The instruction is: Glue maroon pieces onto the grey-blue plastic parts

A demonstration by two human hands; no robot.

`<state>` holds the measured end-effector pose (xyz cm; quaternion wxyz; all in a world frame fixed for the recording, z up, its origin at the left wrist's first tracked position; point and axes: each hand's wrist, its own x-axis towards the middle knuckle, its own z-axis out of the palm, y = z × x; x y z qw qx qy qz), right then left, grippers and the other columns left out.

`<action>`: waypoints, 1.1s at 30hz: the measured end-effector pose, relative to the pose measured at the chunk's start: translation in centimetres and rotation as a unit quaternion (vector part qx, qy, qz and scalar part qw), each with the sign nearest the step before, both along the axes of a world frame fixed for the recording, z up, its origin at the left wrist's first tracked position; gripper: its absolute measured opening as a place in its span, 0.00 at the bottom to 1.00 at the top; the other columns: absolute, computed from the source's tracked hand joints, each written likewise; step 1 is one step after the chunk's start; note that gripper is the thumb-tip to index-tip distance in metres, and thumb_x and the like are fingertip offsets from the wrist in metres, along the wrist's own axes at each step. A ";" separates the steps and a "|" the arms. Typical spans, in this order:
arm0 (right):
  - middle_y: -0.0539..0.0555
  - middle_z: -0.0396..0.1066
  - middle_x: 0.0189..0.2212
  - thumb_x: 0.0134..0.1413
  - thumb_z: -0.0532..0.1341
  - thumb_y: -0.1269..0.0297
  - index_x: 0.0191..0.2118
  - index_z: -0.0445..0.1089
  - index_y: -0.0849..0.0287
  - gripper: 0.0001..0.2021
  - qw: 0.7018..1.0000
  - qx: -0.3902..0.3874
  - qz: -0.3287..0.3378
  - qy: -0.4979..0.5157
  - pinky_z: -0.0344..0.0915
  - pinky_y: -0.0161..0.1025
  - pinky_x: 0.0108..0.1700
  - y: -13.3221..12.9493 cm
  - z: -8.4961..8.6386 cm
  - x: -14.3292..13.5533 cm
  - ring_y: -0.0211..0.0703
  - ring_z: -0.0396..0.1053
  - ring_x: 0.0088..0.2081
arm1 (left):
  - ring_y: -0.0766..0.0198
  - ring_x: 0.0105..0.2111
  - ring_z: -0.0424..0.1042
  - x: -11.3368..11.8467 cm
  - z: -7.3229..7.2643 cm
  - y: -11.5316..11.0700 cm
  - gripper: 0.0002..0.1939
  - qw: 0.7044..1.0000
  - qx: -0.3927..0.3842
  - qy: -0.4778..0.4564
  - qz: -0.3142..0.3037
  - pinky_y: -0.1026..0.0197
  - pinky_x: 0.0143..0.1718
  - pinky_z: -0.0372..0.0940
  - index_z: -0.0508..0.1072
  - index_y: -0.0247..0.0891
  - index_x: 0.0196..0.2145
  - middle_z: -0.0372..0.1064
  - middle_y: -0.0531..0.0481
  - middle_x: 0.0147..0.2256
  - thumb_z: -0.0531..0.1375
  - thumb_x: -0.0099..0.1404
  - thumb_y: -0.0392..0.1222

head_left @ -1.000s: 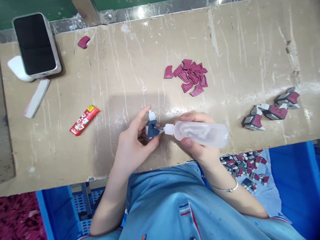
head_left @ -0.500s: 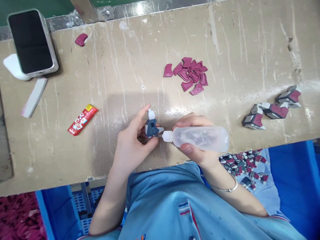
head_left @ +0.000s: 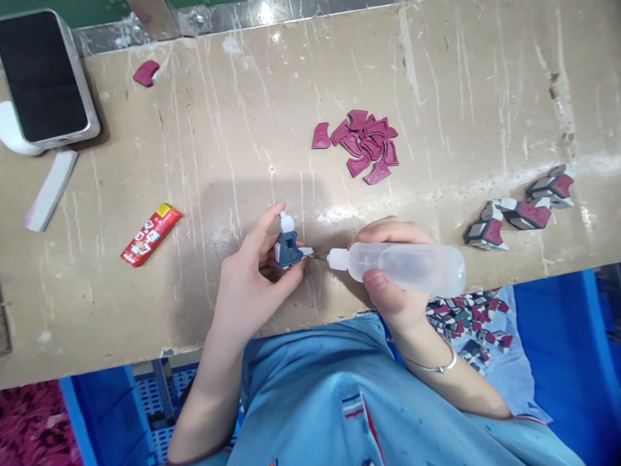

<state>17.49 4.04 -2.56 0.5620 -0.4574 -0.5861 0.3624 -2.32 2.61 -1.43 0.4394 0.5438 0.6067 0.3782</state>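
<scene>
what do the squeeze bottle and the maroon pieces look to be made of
The squeeze bottle looks like soft, smooth plastic: it is cloudy and see-through, with a soft sheen. The maroon pieces seem to be matte molded plastic, going by their even color and raised rims, though rubber is possible.

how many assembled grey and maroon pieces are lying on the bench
3, all toward the right of the bench: the nearest piece, the middle piece and the farthest piece.
</scene>
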 end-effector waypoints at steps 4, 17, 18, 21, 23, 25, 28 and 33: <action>0.54 0.77 0.33 0.63 0.70 0.41 0.42 0.78 0.43 0.13 1.000 -0.014 -0.001 -0.006 0.74 0.53 0.34 -0.2 0.1 0.0 0.52 0.75 0.32 | 0.59 0.38 0.86 0.0 0.1 0.0 0.35 1.000 -0.013 0.005 0.002 0.58 0.44 0.83 0.72 0.50 0.68 0.87 0.54 0.42 0.70 0.65 0.42; 0.53 0.79 0.36 0.62 0.71 0.38 0.44 0.78 0.45 0.18 1.000 -0.010 -0.018 -0.002 0.79 0.50 0.38 -0.1 -0.1 -0.8 0.51 0.78 0.35 | 0.61 0.36 0.86 -0.1 1.4 0.5 0.35 0.999 -0.036 0.026 -0.027 0.60 0.44 0.80 0.71 0.45 0.67 0.86 0.55 0.39 0.69 0.64 0.40; 0.54 0.80 0.36 0.62 0.70 0.38 0.44 0.78 0.45 0.18 1.000 -0.011 -0.018 -0.005 0.79 0.51 0.38 0.0 -0.1 -0.9 0.51 0.78 0.36 | 0.61 0.35 0.85 -0.1 1.4 0.5 0.35 0.999 -0.035 0.025 -0.029 0.60 0.44 0.80 0.71 0.45 0.67 0.86 0.55 0.39 0.69 0.64 0.40; 0.55 0.80 0.37 0.62 0.69 0.35 0.44 0.77 0.46 0.20 0.999 -0.024 -0.023 -0.018 0.79 0.52 0.39 0.0 -0.1 -1.0 0.53 0.79 0.36 | 0.61 0.36 0.86 -0.1 1.4 0.5 0.34 0.999 -0.036 0.021 -0.034 0.60 0.45 0.80 0.71 0.47 0.67 0.86 0.56 0.39 0.70 0.64 0.39; 0.55 0.80 0.37 0.61 0.69 0.35 0.44 0.77 0.46 0.21 0.999 -0.025 -0.029 -0.013 0.79 0.53 0.39 -0.1 -0.2 -1.0 0.53 0.79 0.37 | 0.61 0.36 0.86 -0.1 1.4 0.5 0.34 0.998 -0.035 0.021 -0.038 0.60 0.45 0.81 0.71 0.47 0.67 0.86 0.56 0.40 0.69 0.64 0.39; 0.54 0.80 0.37 0.61 0.71 0.36 0.44 0.78 0.47 0.21 0.999 -0.019 -0.032 0.000 0.79 0.52 0.39 0.0 -0.2 -1.0 0.53 0.79 0.37 | 0.61 0.36 0.86 -0.1 1.4 0.5 0.34 0.999 -0.031 0.022 -0.038 0.60 0.44 0.81 0.71 0.47 0.67 0.86 0.56 0.40 0.70 0.64 0.39; 0.53 0.80 0.37 0.61 0.71 0.37 0.44 0.78 0.47 0.20 0.999 -0.015 -0.029 0.010 0.79 0.51 0.39 0.0 -0.1 -1.0 0.51 0.80 0.37 | 0.60 0.37 0.86 -0.1 1.4 0.5 0.34 0.999 -0.029 0.021 -0.038 0.60 0.44 0.81 0.72 0.46 0.67 0.87 0.55 0.40 0.70 0.64 0.40; 0.56 0.81 0.37 0.59 0.70 0.34 0.43 0.77 0.47 0.22 0.997 -0.052 -0.051 0.002 0.79 0.53 0.40 -0.1 -0.4 -0.8 0.54 0.81 0.37 | 0.59 0.38 0.87 -0.1 1.0 0.4 0.34 0.999 -0.023 0.012 -0.038 0.60 0.43 0.81 0.71 0.46 0.67 0.87 0.53 0.41 0.70 0.64 0.42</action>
